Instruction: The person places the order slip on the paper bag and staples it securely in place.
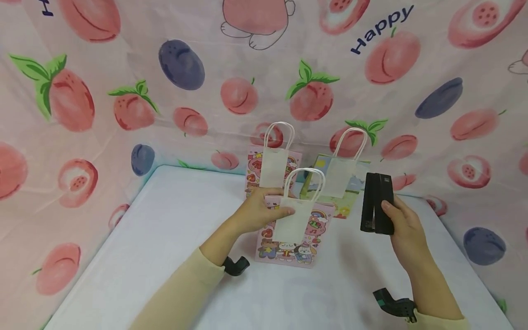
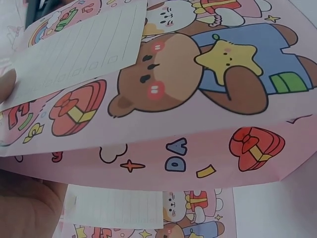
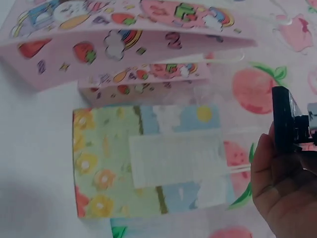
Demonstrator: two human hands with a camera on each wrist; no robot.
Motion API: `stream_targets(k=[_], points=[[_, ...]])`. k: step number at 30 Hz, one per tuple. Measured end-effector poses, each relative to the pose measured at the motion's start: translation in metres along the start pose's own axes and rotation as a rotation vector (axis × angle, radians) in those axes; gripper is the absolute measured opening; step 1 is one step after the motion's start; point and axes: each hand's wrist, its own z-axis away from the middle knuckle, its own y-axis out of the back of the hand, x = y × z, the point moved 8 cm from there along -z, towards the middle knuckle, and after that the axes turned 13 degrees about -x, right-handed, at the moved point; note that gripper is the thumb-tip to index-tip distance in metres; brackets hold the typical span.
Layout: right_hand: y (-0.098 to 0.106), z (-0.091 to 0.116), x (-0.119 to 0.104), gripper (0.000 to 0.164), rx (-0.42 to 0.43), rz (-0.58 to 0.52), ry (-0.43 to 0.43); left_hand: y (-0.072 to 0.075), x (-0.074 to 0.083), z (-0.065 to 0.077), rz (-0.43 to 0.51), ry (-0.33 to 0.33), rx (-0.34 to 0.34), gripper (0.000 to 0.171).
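My left hand (image 1: 257, 211) grips a pink paper gift bag (image 1: 285, 255) with cartoon animals by its upper left side. The thumb lies over a white paper slip (image 1: 290, 229) on the bag's front, below two white cord handles. In the left wrist view, the slip (image 2: 74, 59) shows ruled lines, and the thumb (image 2: 7, 85) touches its edge. My right hand (image 1: 407, 231) holds a black stapler (image 1: 383, 197) upright, to the right of the bag and apart from it. The right wrist view shows the stapler (image 3: 282, 119) partly cut off by the frame's edge.
Behind the held bag stand another pink bag (image 1: 253, 172) and a green-and-blue landscape bag (image 1: 350, 201), each with white handles and a white slip. They are close to the fruit-print cloth (image 1: 264, 59) at the back of the white table (image 1: 185, 197).
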Motion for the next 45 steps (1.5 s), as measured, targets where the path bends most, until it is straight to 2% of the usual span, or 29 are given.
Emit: stream_targets(k=[5, 9, 13, 17, 24, 31, 34, 38, 41, 45], points=[[0.016, 0.011, 0.019, 0.061, -0.005, 0.143, -0.181, -0.002, 0.001, -0.001, 0.005, 0.005, -0.01, 0.042], [0.021, 0.015, 0.027, 0.063, -0.046, 0.331, -0.315, -0.003, 0.002, -0.003, -0.007, 0.003, -0.012, 0.043], [0.022, 0.017, 0.041, 0.069, -0.102, 0.421, -0.432, -0.003, 0.006, -0.003, -0.026, -0.006, -0.01, 0.043], [0.029, 0.02, 0.058, 0.071, -0.127, 0.487, -0.509, -0.005, 0.009, -0.004, -0.025, -0.01, -0.016, 0.042], [0.048, 0.03, 0.086, 0.076, -0.149, 0.654, -0.603, -0.007, 0.01, -0.004, -0.026, 0.01, -0.044, 0.044], [0.06, 0.039, 0.105, 0.079, -0.182, 0.813, -0.674, -0.003, 0.008, 0.002, -0.124, 0.029, -0.046, 0.043], [0.061, 0.042, 0.114, 0.081, -0.193, 0.816, -0.695, -0.001, 0.007, 0.005, -0.139, 0.022, -0.065, 0.046], [0.062, 0.046, 0.126, 0.08, -0.193, 0.792, -0.719, 0.004, 0.004, 0.013, -0.203, 0.033, -0.041, 0.061], [0.062, 0.048, 0.132, 0.078, -0.194, 0.789, -0.732, 0.01, -0.003, 0.023, -0.238, 0.074, 0.001, 0.075], [0.061, 0.051, 0.139, 0.076, -0.203, 0.792, -0.734, 0.017, -0.015, 0.037, -0.25, 0.126, 0.017, 0.088]])
